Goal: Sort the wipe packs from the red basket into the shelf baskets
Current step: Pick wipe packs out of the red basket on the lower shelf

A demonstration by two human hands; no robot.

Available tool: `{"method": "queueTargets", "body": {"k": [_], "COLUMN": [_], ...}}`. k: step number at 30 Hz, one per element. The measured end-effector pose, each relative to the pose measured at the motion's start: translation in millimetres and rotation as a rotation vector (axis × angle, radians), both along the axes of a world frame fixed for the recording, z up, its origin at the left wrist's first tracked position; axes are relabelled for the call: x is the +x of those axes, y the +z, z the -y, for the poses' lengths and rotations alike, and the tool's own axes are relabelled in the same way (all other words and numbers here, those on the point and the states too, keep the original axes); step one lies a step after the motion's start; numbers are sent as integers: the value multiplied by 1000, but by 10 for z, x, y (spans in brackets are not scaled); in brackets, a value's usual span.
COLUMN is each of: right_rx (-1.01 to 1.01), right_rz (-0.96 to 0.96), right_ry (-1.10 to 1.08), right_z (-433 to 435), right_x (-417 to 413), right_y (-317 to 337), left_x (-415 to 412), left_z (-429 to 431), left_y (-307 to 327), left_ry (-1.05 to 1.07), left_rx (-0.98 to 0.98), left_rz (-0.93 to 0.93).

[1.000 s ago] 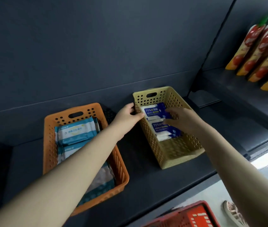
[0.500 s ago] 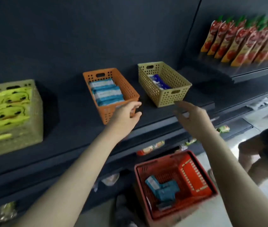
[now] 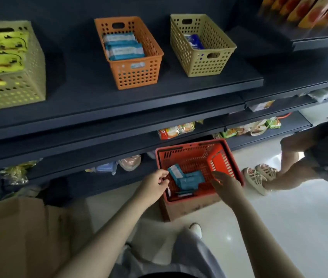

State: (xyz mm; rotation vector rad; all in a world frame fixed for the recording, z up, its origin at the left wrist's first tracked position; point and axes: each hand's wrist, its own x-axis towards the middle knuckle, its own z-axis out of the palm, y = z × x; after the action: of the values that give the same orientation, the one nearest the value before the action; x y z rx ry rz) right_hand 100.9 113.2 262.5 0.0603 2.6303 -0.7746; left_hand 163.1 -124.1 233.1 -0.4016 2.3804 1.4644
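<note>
teal wipe packs lie in the red basket between the loosely curled left hand and flat right hand, both empty.

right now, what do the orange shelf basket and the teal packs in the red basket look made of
Orange shelf basket: rigid moulded plastic, matte, by its even rows of holes and handle slot. Teal packs: probably soft plastic film, slight sheen; too blurred to be sure.
</note>
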Motion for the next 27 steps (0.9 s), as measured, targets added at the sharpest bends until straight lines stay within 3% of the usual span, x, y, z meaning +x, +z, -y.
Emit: {"method": "queueTargets", "body": {"k": [10, 17, 20, 27], "right_rx": [28, 75, 96, 34], "right_rz": [237, 364, 380, 434], "right_ry": [52, 204, 242, 99], "right_z": [-1024, -970, -870, -749], "right_x": [-1153, -1889, -2091, -2196], "right_y": [-1041, -2654, -3438, -4437], "left_x": [-583, -1367, -1681, -1975], "left_z": [-982, -1271, -1257, -1262], "left_y": [-1098, -2477, -3193, -4096], "left_ry": [339, 561, 635, 833], "left_rx": [39, 172, 104, 108], "left_rz": [300, 427, 444, 480]}}
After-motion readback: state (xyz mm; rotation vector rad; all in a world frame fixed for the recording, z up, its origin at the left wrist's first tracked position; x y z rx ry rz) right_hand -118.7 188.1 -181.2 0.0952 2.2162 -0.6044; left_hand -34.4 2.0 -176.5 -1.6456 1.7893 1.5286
